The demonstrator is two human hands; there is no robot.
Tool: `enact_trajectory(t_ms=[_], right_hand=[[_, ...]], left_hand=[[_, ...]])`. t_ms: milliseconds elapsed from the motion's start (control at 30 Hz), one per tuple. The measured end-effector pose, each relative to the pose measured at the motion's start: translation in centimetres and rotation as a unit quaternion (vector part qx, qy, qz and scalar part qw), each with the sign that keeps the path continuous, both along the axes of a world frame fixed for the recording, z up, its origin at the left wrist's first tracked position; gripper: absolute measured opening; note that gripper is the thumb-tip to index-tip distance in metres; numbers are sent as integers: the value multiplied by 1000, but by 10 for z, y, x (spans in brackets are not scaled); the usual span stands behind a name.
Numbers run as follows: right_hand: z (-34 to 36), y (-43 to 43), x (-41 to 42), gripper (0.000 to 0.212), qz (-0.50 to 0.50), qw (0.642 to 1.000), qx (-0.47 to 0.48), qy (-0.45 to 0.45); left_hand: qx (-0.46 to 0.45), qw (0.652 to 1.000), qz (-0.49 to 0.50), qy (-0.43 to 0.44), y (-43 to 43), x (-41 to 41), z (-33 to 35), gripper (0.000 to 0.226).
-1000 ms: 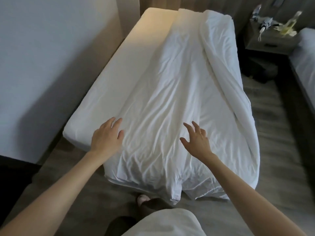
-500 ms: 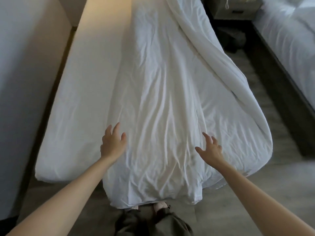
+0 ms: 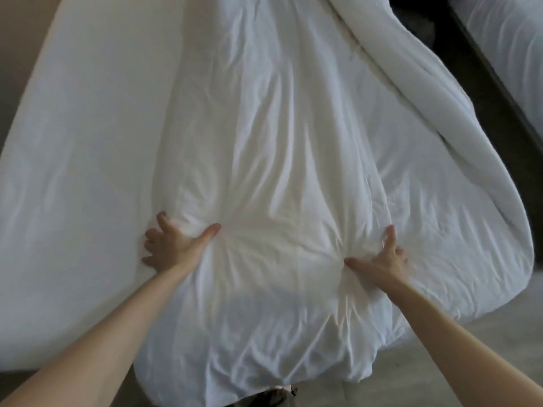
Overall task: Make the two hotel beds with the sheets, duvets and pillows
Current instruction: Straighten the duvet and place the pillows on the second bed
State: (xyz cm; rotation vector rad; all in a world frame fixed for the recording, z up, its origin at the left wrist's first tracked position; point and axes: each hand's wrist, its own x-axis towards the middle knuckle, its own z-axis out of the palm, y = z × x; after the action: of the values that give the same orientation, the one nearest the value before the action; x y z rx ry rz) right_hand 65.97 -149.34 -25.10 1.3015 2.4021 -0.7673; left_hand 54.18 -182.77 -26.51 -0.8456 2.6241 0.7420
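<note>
My left hand (image 3: 173, 245), beside the bare, smooth white fitted sheet (image 3: 82, 142), bunches a fistful of the rumpled white cotton duvet (image 3: 279, 142), fingers curled in and thumb out. My right hand (image 3: 382, 259) pinches up a similar handful further right. The duvet lies lengthwise on the bed, skewed right and spilling over the foot and the right side. I reckon I should hold both handfuls firmly and drag evenly leftward, so it squares up without twisting. Half a second ago both hands hovered spread above the cloth, gripping nothing; now they are down and holding it.
</note>
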Motion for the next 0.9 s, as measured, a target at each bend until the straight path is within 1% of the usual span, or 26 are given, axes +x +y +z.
enact_trajectory(t_ms=[33,100,167,233,267,300,333,367,400,433,467,500,533,567,600,667,733,833,867,900], right_hand=[[-2,0,-1,120,4,1000,5,13],[0,-8,-4,108,-18,998,-31,58],[9,-23,-10,85,-43,992,-89,80],[30,-40,-15,55,-25,988,-109,109],[46,-47,-16,41,-16,984,-102,143],[66,-51,-15,31,-11,979,-87,186],[83,-51,-12,24,-13,972,-68,226],[96,-47,-6,23,-21,967,-51,249],[101,-40,1,24,-34,965,-34,257],[98,-31,7,27,-46,970,-20,239],[89,-26,12,30,-52,978,-16,199],[76,-22,15,34,-57,987,-28,148],[61,-22,15,33,-58,993,-39,97],[46,-24,14,33,-56,995,-48,62],[32,-27,11,31,-62,995,-56,45],[15,-30,9,32,-78,994,-72,32],[11,-30,14,39,-81,994,-70,9],[16,-33,28,59,-74,994,-77,5],[21,-36,30,61,-65,995,-80,5],[27,-38,32,61,-51,995,-81,10]], left_hand=[[4,999,13,31,0,-1,-1,102],[43,997,46,50,1,-5,0,76],[90,993,47,51,1,-9,12,60],[174,979,47,93,-8,-10,34,50],[238,962,65,115,-14,-9,49,48],[312,938,88,119,-21,-8,62,48],[408,900,117,98,-27,-6,75,47],[504,850,144,54,-34,-5,81,43],[573,803,161,7,-38,-1,86,42],[580,797,164,-27,-42,4,80,44],[559,812,161,-43,-42,9,74,45],[483,862,144,-51,-42,12,62,45],[379,917,123,-33,-42,15,50,43],[288,951,109,-13,-41,17,40,43],[241,965,102,-9,-40,19,34,43],[204,975,79,-48,-39,24,26,53],[172,979,49,-94,-44,39,23,72],[199,971,50,-125,-52,70,28,100],[205,970,46,-123,-52,79,31,104],[206,971,37,-117,-53,87,35,101]])
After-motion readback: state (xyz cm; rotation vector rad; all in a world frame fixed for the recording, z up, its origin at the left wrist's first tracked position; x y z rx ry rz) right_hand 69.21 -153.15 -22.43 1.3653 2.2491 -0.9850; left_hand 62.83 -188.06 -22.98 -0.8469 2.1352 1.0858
